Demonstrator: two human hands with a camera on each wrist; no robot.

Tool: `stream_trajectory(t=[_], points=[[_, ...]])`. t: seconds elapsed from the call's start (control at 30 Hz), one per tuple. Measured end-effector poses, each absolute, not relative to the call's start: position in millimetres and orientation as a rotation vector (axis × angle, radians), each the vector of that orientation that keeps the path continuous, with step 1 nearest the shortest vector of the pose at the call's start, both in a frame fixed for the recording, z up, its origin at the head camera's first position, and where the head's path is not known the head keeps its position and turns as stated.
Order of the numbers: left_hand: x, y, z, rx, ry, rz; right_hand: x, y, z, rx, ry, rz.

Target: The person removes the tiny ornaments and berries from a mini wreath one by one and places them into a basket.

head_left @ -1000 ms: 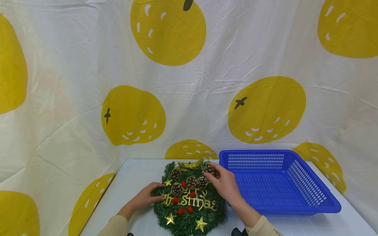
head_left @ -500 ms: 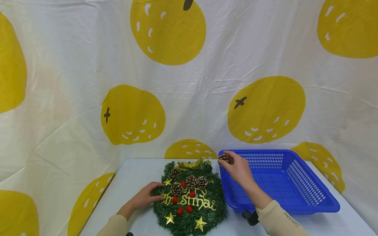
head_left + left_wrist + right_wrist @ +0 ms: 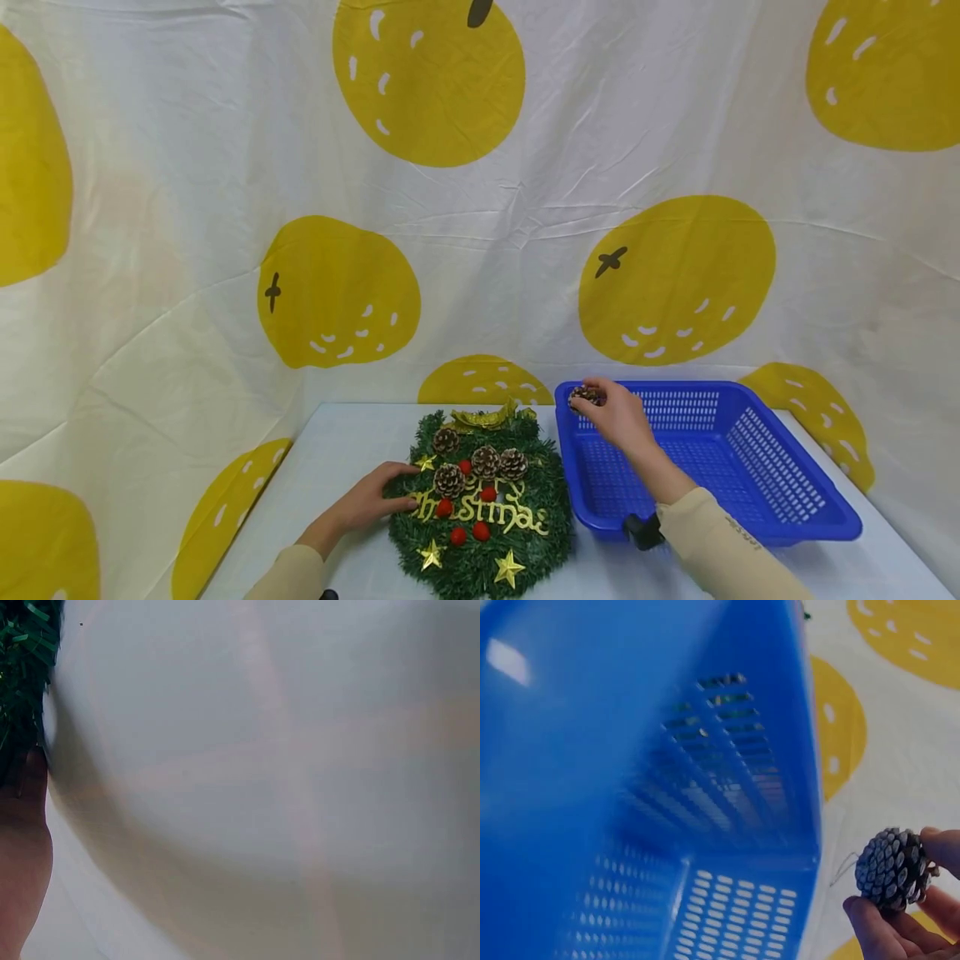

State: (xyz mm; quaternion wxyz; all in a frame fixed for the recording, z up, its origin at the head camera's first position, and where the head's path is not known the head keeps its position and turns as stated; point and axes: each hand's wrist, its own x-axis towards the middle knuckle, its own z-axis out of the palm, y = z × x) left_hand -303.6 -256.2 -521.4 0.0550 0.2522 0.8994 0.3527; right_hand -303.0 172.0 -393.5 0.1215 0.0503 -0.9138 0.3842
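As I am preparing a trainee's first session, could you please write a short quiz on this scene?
1. What does the right hand hold?
2. True or false: the left hand touches the edge of the wreath.
3. In the head view, how many pine cones show on the wreath?
A: two
B: four
C: seven

Key
1. A single pine cone, pinched between thumb and fingers.
2. True; its fingers reach onto the greenery.
3. B; four show among the red balls and gold lettering.
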Motion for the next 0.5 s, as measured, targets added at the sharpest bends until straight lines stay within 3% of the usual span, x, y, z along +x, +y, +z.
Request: stream_trajectory(t=[0.5], points=[[-306.1, -258.0, -523.4, 0.771, 2.73, 1.065, -332.2, 177.0, -394.8, 0.152, -2.754, 1.085]])
